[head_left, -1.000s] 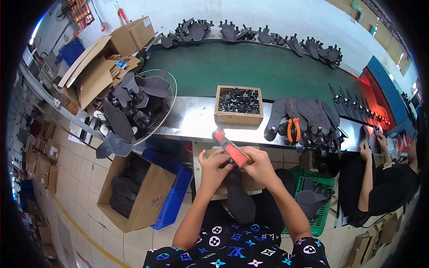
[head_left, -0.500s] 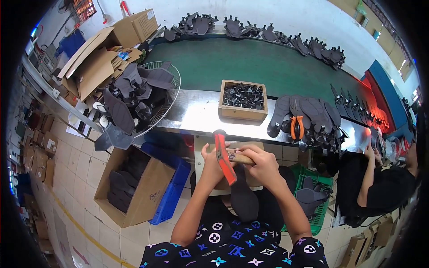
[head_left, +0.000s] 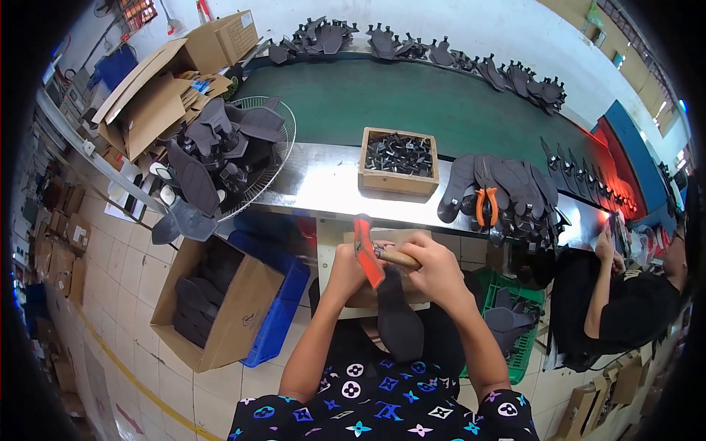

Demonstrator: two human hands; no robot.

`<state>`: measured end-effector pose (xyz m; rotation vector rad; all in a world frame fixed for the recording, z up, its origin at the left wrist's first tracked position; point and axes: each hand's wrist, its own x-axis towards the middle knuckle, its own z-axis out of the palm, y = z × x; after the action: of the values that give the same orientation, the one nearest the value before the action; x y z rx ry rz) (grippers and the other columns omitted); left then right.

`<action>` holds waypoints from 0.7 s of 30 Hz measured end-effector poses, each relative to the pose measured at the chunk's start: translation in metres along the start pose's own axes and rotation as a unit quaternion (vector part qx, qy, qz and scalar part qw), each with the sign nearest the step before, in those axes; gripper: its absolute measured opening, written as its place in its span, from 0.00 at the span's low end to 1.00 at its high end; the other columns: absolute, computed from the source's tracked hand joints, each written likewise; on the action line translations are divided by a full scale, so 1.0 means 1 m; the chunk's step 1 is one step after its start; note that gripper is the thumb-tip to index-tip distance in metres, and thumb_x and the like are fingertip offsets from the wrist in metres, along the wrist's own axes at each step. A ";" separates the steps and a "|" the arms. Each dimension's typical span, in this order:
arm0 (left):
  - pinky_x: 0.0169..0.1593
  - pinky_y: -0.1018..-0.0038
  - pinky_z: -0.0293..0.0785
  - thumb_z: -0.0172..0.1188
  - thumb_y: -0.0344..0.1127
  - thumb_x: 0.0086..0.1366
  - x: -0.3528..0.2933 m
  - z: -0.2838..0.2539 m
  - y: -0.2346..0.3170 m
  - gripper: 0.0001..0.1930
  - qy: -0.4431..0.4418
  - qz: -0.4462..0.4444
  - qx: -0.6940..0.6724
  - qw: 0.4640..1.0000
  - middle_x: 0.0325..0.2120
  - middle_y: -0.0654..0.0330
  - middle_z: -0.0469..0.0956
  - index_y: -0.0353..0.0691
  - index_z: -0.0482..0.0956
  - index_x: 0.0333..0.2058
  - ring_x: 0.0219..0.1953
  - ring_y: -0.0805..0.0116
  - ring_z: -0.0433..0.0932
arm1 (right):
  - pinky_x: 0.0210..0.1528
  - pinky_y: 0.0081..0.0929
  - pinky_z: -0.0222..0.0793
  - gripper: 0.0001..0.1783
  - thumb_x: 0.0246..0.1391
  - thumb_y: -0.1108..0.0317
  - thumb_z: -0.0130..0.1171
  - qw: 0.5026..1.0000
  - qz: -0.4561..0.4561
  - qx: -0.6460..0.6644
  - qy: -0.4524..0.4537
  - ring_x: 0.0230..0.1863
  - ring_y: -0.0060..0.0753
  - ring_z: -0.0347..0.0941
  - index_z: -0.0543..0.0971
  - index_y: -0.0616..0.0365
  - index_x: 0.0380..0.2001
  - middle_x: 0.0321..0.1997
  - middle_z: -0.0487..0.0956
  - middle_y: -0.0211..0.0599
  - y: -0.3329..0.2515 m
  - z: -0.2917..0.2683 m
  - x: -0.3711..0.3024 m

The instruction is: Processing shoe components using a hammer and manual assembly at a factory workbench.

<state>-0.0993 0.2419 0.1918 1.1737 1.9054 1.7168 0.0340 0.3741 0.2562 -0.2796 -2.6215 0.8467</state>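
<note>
My right hand (head_left: 437, 270) is closed round the wooden handle of a hammer (head_left: 367, 253), whose red head is held over the work stand. Just left of the head is my left hand (head_left: 344, 272), its fingers curled in; the hammer hides their tips and whatever they hold. Below the hammer a dark grey shoe sole (head_left: 401, 321) lies lengthwise, its wide end toward me and its far end hidden by the hammer and my hands. Beneath my hands is a tan pad (head_left: 360, 299) on the stand.
On the metal bench edge (head_left: 316, 176) stand a wooden box (head_left: 398, 183) of small black metal-ended pieces and a wire basket (head_left: 291, 147) of soles. Orange-handled pliers (head_left: 486, 207) lie on piled soles. A carton (head_left: 239, 312) and green crate (head_left: 523, 364) flank me; a co-worker (head_left: 625, 301) sits right.
My left hand's raised fingers have curled down behind the hammer head. The hammer has shifted slightly, and the whole view has moved a little.
</note>
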 end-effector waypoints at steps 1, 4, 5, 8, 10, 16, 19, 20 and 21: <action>0.38 0.76 0.78 0.68 0.26 0.54 0.000 0.000 0.003 0.16 -0.007 -0.045 0.027 0.999 0.32 0.53 0.85 0.35 0.85 0.44 0.33 0.72 0.83 | 0.38 0.35 0.75 0.15 0.52 0.74 0.64 0.997 0.011 0.074 0.029 0.36 0.48 0.80 0.80 0.56 0.45 0.44 0.81 0.40 -0.002 0.002 -0.004; 0.39 0.79 0.77 0.67 0.25 0.56 -0.001 -0.003 -0.001 0.16 -0.023 -0.098 -0.026 0.995 0.33 0.56 0.86 0.35 0.85 0.45 0.34 0.78 0.81 | 0.39 0.34 0.75 0.19 0.58 0.73 0.61 0.981 0.073 0.169 0.064 0.36 0.48 0.80 0.76 0.60 0.52 0.44 0.80 0.48 -0.024 -0.004 -0.023; 0.39 0.80 0.77 0.66 0.24 0.57 -0.004 -0.004 -0.004 0.16 -0.032 -0.104 -0.108 0.988 0.33 0.58 0.86 0.35 0.85 0.46 0.35 0.80 0.80 | 0.39 0.33 0.75 0.21 0.60 0.73 0.59 0.972 0.126 0.187 0.069 0.36 0.49 0.80 0.73 0.64 0.56 0.42 0.80 0.52 -0.033 -0.008 -0.031; 0.40 0.80 0.77 0.66 0.24 0.58 -0.001 -0.002 0.000 0.14 -0.039 -0.125 -0.130 0.983 0.35 0.60 0.86 0.33 0.85 0.44 0.35 0.78 0.81 | 0.40 0.34 0.75 0.23 0.62 0.73 0.57 0.981 0.097 0.150 0.078 0.37 0.51 0.80 0.68 0.70 0.59 0.41 0.79 0.56 -0.041 -0.022 -0.055; 0.41 0.80 0.77 0.65 0.24 0.57 -0.001 -0.005 0.001 0.14 -0.041 -0.133 -0.137 0.981 0.35 0.60 0.86 0.33 0.85 0.44 0.36 0.78 0.81 | 0.41 0.33 0.75 0.22 0.62 0.74 0.57 0.987 0.079 0.122 0.075 0.39 0.54 0.80 0.69 0.71 0.57 0.43 0.79 0.58 -0.048 -0.034 -0.063; 0.41 0.79 0.78 0.66 0.24 0.57 0.000 -0.004 -0.001 0.14 -0.034 -0.085 -0.107 0.990 0.37 0.58 0.86 0.33 0.85 0.43 0.36 0.76 0.82 | 0.39 0.37 0.75 0.27 0.60 0.75 0.59 0.994 0.044 0.098 0.033 0.37 0.55 0.79 0.68 0.68 0.61 0.40 0.79 0.57 -0.042 -0.024 -0.069; 0.43 0.77 0.77 0.69 0.26 0.56 0.004 -0.004 0.003 0.13 -0.038 -0.071 -0.083 0.993 0.37 0.57 0.86 0.33 0.86 0.41 0.38 0.75 0.82 | 0.39 0.35 0.75 0.28 0.60 0.76 0.59 0.993 0.024 0.092 0.071 0.38 0.54 0.79 0.66 0.67 0.63 0.41 0.79 0.56 -0.039 -0.016 -0.071; 0.44 0.76 0.77 0.70 0.28 0.55 0.002 -0.005 0.000 0.16 -0.044 -0.078 -0.073 0.993 0.37 0.57 0.86 0.34 0.85 0.44 0.38 0.72 0.82 | 0.39 0.34 0.76 0.29 0.60 0.76 0.59 0.992 0.018 0.091 0.085 0.39 0.54 0.80 0.66 0.67 0.63 0.42 0.79 0.56 -0.040 -0.015 -0.073; 0.45 0.75 0.77 0.71 0.30 0.55 0.001 -0.005 -0.001 0.20 -0.050 -0.085 -0.062 0.993 0.37 0.56 0.86 0.36 0.84 0.47 0.39 0.70 0.83 | 0.39 0.34 0.76 0.29 0.60 0.76 0.59 0.992 0.017 0.091 0.083 0.39 0.54 0.80 0.66 0.67 0.63 0.42 0.79 0.56 -0.041 -0.017 -0.073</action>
<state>-0.1038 0.2387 0.1926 1.0031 1.7587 1.6284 0.1047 0.3284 0.2727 -0.3319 -2.3739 1.0211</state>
